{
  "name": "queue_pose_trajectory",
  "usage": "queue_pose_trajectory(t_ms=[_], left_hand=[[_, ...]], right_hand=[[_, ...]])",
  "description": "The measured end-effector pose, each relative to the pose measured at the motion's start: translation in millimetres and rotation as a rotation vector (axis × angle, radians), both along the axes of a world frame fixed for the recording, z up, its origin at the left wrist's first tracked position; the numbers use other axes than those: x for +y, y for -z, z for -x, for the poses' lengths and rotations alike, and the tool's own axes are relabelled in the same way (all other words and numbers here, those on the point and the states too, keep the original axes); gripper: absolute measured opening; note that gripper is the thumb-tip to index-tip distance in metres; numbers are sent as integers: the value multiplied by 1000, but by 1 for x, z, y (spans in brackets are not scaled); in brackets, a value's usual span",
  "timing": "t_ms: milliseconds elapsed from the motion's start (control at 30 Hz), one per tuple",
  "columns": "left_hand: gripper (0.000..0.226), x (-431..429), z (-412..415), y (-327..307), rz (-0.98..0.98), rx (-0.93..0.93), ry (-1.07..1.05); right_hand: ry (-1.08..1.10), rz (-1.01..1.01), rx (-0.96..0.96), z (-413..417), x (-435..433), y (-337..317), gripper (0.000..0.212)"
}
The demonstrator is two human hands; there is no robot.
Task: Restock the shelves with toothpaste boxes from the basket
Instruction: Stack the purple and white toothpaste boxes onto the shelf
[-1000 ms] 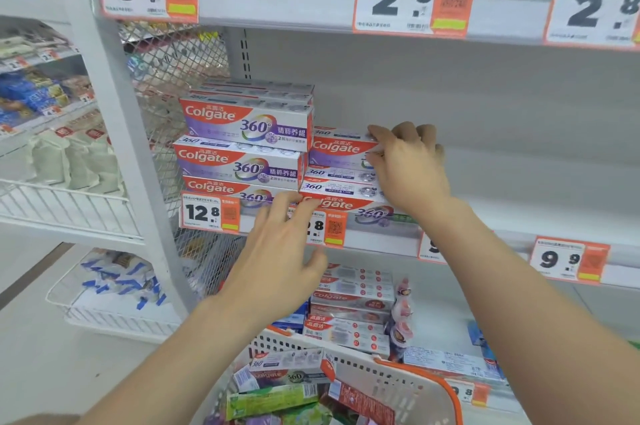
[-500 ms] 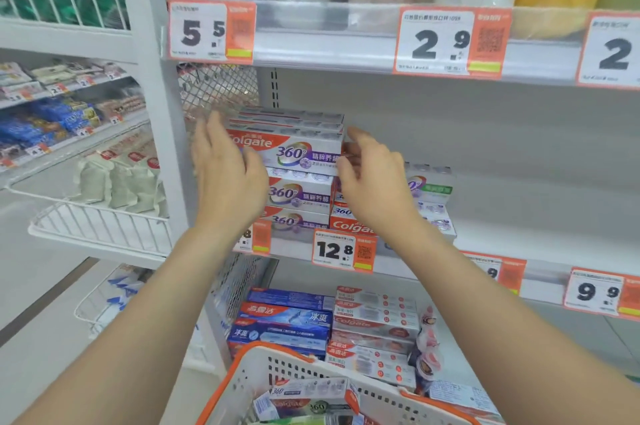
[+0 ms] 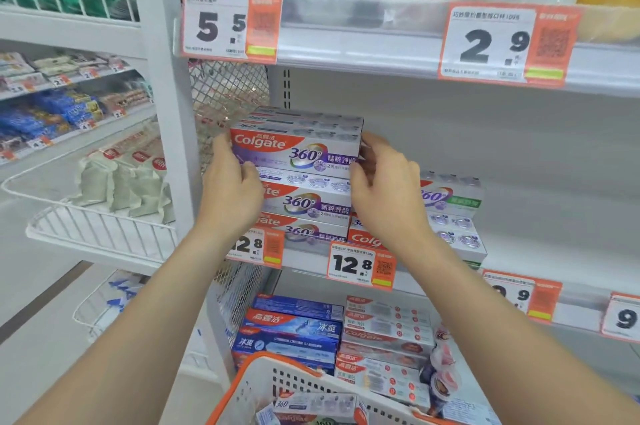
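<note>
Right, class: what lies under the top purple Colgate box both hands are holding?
Two more purple boxes stacked beneath the top box; the left hand covers their left ends.

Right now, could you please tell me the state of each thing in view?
Top purple-and-white Colgate cardboard box: on the left stack, held at both ends.
Left hand: grips its left end.
Right hand: grips its right end.
White-and-orange plastic basket: holds more boxes.
</note>
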State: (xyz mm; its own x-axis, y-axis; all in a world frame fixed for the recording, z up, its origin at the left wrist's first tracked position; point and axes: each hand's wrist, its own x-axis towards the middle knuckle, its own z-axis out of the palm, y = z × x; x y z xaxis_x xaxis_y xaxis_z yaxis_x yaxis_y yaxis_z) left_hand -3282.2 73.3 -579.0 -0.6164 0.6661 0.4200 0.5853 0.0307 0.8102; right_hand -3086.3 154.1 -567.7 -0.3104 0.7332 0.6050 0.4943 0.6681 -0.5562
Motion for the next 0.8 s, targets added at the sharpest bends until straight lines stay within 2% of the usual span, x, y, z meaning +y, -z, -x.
queue_pose_trajectory(t_ms=[133, 267, 367, 433, 500, 567, 600, 700, 767, 800], left_hand=[[44, -4, -2, 1, 8, 69, 30], [63, -19, -29, 9, 51, 210, -1], [64, -49, -61, 24, 38, 415, 0], [57, -69, -77, 37, 35, 584, 39], [40, -83, -88, 48, 189, 583, 183], [18, -91, -94, 62, 468, 453, 346], [15, -97, -99, 73, 618, 413, 440], [23, -118, -107, 117, 1033, 433, 706], [28, -132, -108, 150, 1263, 469, 772], [30, -140, -109, 164, 1355, 464, 783]], right_hand=[[-20, 1, 33, -2, -6, 4, 26], [75, -231, 129, -15, -29, 3, 33], [-70, -361, 201, -23, -58, 11, 26], [-164, -288, 155, -30, -81, 22, 21], [-208, -100, -69, -42, -101, 38, 21], [-244, 44, -417, -54, -113, 50, 24], [-282, 86, -600, -62, -120, 58, 23], [-412, 189, -1091, -79, -141, 75, 19], [-455, 276, -1282, -90, -149, 92, 15], [-458, 297, -1333, -95, -151, 103, 23]])
